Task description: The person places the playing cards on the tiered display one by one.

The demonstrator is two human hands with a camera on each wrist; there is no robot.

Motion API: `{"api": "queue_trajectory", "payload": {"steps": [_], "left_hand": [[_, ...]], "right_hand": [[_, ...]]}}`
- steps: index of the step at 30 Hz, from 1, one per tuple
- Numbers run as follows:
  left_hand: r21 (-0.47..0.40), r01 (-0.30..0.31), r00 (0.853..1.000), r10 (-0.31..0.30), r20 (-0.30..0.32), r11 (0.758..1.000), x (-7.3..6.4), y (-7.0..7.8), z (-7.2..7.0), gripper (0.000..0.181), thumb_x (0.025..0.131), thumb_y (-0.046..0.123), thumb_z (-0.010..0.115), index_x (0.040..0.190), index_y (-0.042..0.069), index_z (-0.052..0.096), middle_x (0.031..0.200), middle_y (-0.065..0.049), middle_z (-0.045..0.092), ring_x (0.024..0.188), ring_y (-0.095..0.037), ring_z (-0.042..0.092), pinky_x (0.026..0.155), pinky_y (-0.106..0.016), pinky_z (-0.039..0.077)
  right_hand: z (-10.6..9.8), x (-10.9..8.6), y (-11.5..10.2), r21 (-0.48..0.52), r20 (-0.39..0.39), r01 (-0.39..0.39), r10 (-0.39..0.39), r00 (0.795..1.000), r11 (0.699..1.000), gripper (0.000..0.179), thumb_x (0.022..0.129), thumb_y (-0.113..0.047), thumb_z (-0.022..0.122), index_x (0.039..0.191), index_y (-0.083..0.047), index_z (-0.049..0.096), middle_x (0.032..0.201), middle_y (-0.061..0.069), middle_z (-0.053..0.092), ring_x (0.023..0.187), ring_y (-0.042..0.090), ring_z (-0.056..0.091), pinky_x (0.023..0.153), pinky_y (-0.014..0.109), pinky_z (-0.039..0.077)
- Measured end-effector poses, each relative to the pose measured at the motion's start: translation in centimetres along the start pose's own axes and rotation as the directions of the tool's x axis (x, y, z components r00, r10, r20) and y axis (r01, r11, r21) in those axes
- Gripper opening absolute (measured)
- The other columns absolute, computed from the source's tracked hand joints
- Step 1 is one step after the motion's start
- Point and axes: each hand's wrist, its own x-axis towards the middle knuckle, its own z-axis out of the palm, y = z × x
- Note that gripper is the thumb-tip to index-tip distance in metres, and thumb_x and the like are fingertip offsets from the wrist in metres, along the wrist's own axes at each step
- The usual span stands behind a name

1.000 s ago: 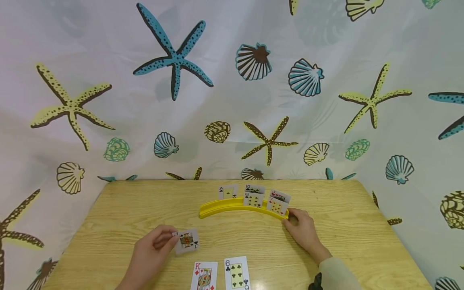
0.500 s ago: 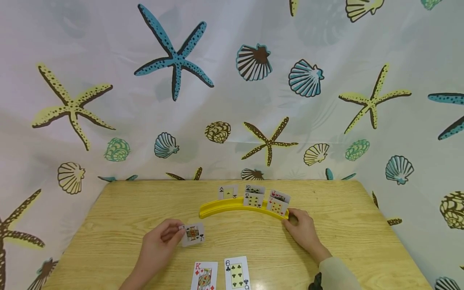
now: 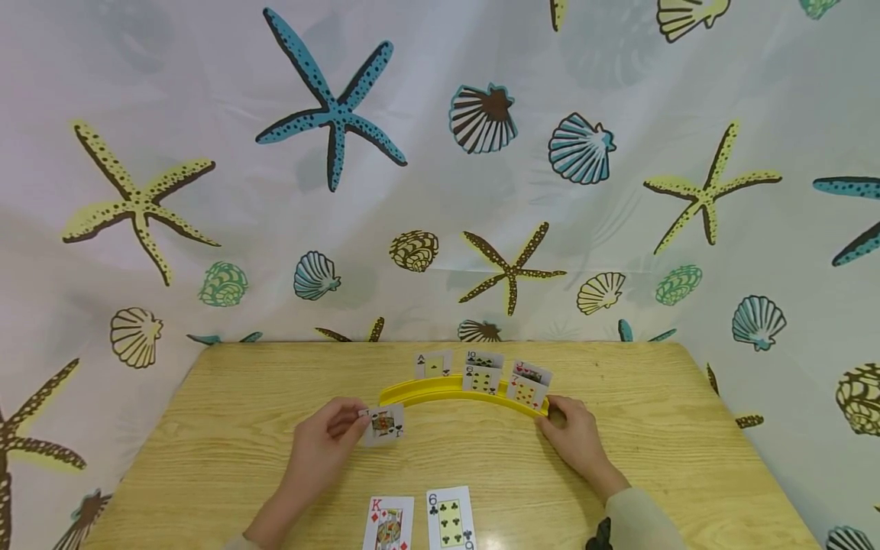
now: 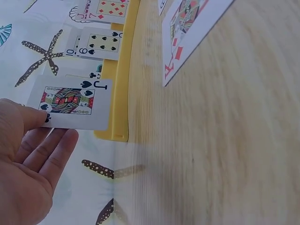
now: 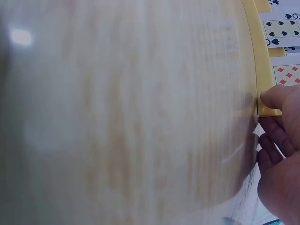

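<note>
In the head view my left hand [image 3: 319, 447] pinches a jack of spades [image 3: 383, 425] between thumb and fingers. The card is held up just in front of the left end of a curved yellow card holder [image 3: 429, 394]. My right hand [image 3: 576, 437] grips the holder's right end, thumb on the front as the right wrist view shows. Standing in the holder are an ace [image 3: 433, 364], a six of spades [image 3: 480, 378] before a ten [image 3: 484, 357], and a seven of diamonds [image 3: 525, 392] before a red jack [image 3: 532, 371]. In the left wrist view the held jack [image 4: 70, 101] partly hides the ace.
Face up near the front of the wooden table [image 3: 227, 412] lie a king of diamonds [image 3: 388, 525] and a six of clubs [image 3: 450, 518], side by side. A white curtain [image 3: 426, 191] printed with starfish and shells hangs behind the table and at both sides.
My left hand has moved forward and to the right with the jack of spades, bringing it close to the holder's left end. The right hand has stayed at the holder's right end.
</note>
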Motion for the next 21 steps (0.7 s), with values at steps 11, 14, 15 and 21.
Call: {"api": "queue_trajectory", "payload": {"steps": [11, 14, 15, 21], "left_hand": [[-0.013, -0.045, 0.999, 0.045, 0.003, 0.999, 1.4, 0.4, 1.5, 0.015, 0.096, 0.002, 0.075, 0.111, 0.007, 0.073, 0.101, -0.008, 0.078, 0.093, -0.022, 0.077, 0.081, -0.019, 0.062], [-0.015, -0.054, 0.999, 0.054, 0.006, 0.998, 1.8, 0.4, 2.0, 0.015, 0.096, 0.001, 0.075, 0.11, 0.006, 0.073, 0.101, -0.008, 0.078, 0.094, -0.027, 0.078, 0.081, -0.018, 0.062], [-0.017, -0.055, 0.998, 0.055, 0.005, 0.998, 2.0, 0.4, 2.1, 0.015, 0.096, 0.001, 0.075, 0.11, 0.006, 0.073, 0.101, -0.009, 0.078, 0.094, -0.028, 0.078, 0.081, -0.018, 0.061], [-0.01, -0.063, 0.998, 0.063, -0.007, 0.998, 2.9, 0.6, 3.0, 0.013, 0.097, 0.001, 0.074, 0.11, 0.004, 0.072, 0.101, -0.01, 0.078, 0.094, -0.026, 0.077, 0.082, -0.021, 0.062]], "right_hand": [[-0.2, -0.1, -0.2, 0.008, 0.004, 0.002, -0.002, 1.0, 1.0, 0.046, 0.097, -0.013, 0.075, 0.138, 0.005, 0.064, 0.136, 0.024, 0.067, 0.13, 0.042, 0.058, 0.113, 0.06, 0.047], [-0.2, -0.1, -0.2, 0.008, 0.004, 0.002, -0.002, 1.0, 1.0, 0.046, 0.097, -0.013, 0.075, 0.138, 0.005, 0.064, 0.136, 0.025, 0.067, 0.13, 0.042, 0.058, 0.112, 0.06, 0.047], [-0.2, -0.1, -0.2, 0.008, 0.005, 0.0, 0.0, 1.0, 1.0, 0.045, 0.097, -0.013, 0.075, 0.138, 0.005, 0.065, 0.136, 0.024, 0.067, 0.13, 0.042, 0.057, 0.112, 0.06, 0.047], [-0.3, -0.1, -0.3, 0.011, 0.012, -0.007, 0.007, 1.0, 1.0, 0.045, 0.098, -0.014, 0.075, 0.137, 0.005, 0.065, 0.136, 0.025, 0.067, 0.13, 0.042, 0.058, 0.112, 0.06, 0.047]]}}
